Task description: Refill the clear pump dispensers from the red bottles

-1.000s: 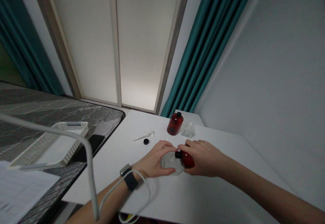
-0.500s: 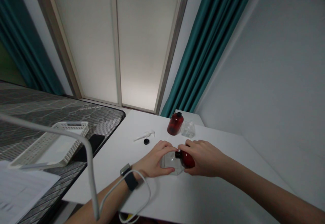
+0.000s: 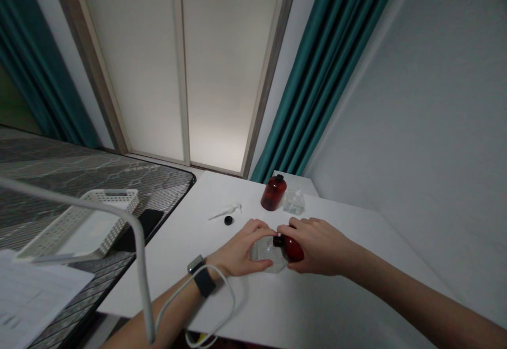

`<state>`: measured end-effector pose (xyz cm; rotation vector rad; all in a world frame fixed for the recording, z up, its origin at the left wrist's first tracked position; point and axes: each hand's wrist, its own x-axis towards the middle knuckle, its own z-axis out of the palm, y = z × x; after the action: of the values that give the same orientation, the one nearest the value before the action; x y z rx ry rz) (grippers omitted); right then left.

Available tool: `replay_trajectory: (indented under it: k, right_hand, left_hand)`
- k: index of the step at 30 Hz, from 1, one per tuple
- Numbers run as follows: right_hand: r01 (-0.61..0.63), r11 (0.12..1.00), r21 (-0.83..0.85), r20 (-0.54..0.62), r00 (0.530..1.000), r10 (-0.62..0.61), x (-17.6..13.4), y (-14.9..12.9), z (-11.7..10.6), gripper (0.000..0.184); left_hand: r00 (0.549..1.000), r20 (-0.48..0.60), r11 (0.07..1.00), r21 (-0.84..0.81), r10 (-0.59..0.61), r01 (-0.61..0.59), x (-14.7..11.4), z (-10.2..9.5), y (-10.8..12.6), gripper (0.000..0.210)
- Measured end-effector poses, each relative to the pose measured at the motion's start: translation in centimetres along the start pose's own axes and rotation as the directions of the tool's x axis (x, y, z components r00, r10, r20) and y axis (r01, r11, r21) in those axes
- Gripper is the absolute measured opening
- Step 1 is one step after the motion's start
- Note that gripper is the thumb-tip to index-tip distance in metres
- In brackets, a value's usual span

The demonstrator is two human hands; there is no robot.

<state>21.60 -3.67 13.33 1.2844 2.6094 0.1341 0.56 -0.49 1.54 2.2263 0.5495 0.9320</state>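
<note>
While my right hand's gripping this red bottle, its neck points left, over the clear container my left hand's cupping.

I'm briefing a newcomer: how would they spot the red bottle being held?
Find the white table, then the right hand above it. That hand grips the tipped red bottle, its neck toward the left hand. The standing red bottle beyond is not held.
</note>
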Motion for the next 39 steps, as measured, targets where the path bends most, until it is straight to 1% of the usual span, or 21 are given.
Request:
replay_trajectory:
  k: [14,28,39]
  right_hand:
    - [0.002,1.000,-0.001,0.006,1.000,-0.002,-0.01,-0.02,-0.06,0.044]
    - [0.007,1.000,-0.007,-0.001,1.000,-0.007,0.11,-0.10,-0.23,0.041]
    - [0.010,1.000,-0.013,0.016,1.000,-0.009,0.08,-0.12,-0.37,0.043]
  left_hand:
    - [1.000,0.008,1.000,-0.009,-0.014,0.014,-0.03,-0.16,0.18,0.062]
    - [1.000,-0.006,1.000,-0.023,0.000,0.000,-0.03,-0.05,0.14,0.060]
    - [1.000,-0.008,0.999,-0.032,0.002,-0.002,-0.10,-0.06,0.08,0.059]
